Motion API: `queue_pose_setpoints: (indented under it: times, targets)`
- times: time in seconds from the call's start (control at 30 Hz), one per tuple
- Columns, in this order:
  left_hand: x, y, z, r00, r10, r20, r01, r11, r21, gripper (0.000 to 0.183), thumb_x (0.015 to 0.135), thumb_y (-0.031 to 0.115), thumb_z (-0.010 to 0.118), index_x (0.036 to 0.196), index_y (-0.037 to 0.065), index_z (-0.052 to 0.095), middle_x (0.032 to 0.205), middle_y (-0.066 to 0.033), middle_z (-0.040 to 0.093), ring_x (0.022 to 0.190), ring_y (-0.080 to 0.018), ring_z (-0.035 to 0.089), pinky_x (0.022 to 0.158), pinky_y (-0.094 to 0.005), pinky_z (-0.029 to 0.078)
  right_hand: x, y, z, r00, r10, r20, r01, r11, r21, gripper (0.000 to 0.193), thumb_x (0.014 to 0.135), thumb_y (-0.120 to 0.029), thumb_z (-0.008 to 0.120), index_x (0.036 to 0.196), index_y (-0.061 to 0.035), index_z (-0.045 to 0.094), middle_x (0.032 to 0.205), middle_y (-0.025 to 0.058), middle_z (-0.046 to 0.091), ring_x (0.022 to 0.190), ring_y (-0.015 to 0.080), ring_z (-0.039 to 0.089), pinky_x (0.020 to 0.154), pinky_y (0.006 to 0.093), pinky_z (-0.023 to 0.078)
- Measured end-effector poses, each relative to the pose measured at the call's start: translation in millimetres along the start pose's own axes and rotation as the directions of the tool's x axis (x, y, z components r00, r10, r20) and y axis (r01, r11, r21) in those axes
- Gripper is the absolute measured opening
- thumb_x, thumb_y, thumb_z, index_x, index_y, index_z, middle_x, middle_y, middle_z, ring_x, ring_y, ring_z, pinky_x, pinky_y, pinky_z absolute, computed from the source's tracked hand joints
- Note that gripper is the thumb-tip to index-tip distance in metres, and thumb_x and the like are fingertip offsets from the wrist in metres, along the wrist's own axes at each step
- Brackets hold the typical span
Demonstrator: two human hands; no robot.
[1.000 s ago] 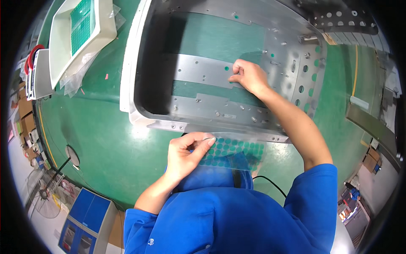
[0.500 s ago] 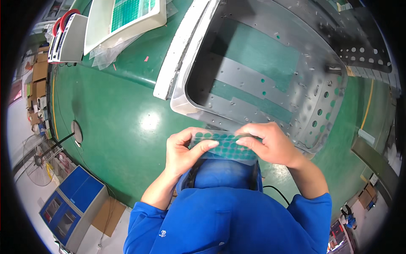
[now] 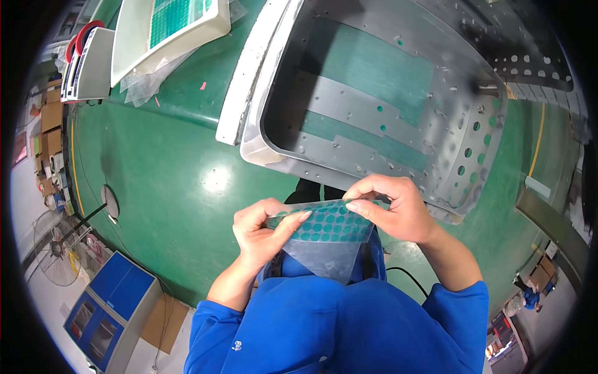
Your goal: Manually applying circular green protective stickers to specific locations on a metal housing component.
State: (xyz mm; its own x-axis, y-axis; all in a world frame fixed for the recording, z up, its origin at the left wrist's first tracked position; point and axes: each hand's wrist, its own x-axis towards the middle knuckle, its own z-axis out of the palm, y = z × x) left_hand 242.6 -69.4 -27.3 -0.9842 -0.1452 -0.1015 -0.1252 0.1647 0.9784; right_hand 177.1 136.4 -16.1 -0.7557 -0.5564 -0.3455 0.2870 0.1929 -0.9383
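Observation:
In front of my torso, a clear sheet of round green stickers (image 3: 330, 227) is stretched between both hands. My left hand (image 3: 261, 232) pinches its left end between thumb and fingers. At the upper right edge, my right hand (image 3: 397, 207) grips it the same way, thumb over the top. A clear pointed flap of film (image 3: 327, 262) hangs below the rows of dots; whether it is separate from the sheet I cannot tell. Just beyond my hands stands a large grey metal housing (image 3: 293, 163) with an open top, its inner panels dotted with studs and holes.
A white foam strip (image 3: 246, 81) lies along the housing's left side. A white tray (image 3: 180, 48) holding green sheets stands at the upper left, with clear plastic bags (image 3: 149, 78) beneath. Farther left are a fan (image 3: 56, 246) and a blue-and-white cabinet (image 3: 121, 283).
The sheet has been tilted and spread, and a clear pointed flap now shows below it. My left hand has moved slightly left and down. The whole view has shifted a little.

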Motion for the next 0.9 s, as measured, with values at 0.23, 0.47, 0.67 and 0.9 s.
queue_pose_setpoints:
  times: [0.23,0.47,0.67,0.9]
  targets:
    - [0.9,3.4,5.3,0.998,-0.053,0.024,0.054,0.998,-0.030,0.020,0.066,-0.001,0.071,0.060,0.003,0.052,0.055,-0.0019,0.055,0.049,-0.0030,0.046,0.043,-0.0172,0.032,-5.9,4.5,1.7,0.974,-0.197,-0.113,0.160,0.949,-0.272,0.009,0.073,0.001,0.060,0.082,0.0000,0.060,0.078,0.0107,0.063,0.069,0.0178,0.060,0.062,0.0262,0.047]
    - [1.8,0.4,9.4,0.978,-0.204,0.035,0.207,0.967,-0.152,0.020,0.068,0.001,0.070,0.059,0.004,0.052,0.055,0.0012,0.053,0.049,-0.0018,0.043,0.043,-0.0171,0.031,-6.7,14.4,0.7,0.902,-0.415,-0.120,0.346,0.861,-0.374,0.012,0.069,0.004,0.061,0.079,-0.0018,0.059,0.077,0.0092,0.062,0.067,0.0213,0.060,0.059,0.0287,0.046]
    - [3.7,-2.7,13.8,0.926,-0.376,0.041,0.371,0.883,-0.288,0.013,0.069,0.003,0.069,0.065,0.002,0.057,0.057,0.0020,0.054,0.052,-0.0018,0.045,0.046,-0.0167,0.034,-6.3,18.7,-5.3,0.882,-0.466,-0.069,0.417,0.841,-0.346,0.015,0.068,0.005,0.061,0.080,-0.0026,0.057,0.075,0.0076,0.060,0.064,0.0213,0.058,0.057,0.0298,0.045]
    - [8.0,2.8,14.6,0.953,-0.284,0.106,0.298,0.940,-0.163,0.007,0.072,0.004,0.067,0.072,0.000,0.061,0.058,0.0000,0.056,0.048,-0.0023,0.048,0.043,-0.0166,0.035,-7.2,12.8,-9.7,0.935,-0.335,-0.118,0.287,0.908,-0.306,0.015,0.068,0.005,0.061,0.081,-0.0011,0.057,0.078,0.0098,0.062,0.065,0.0216,0.059,0.056,0.0281,0.045]
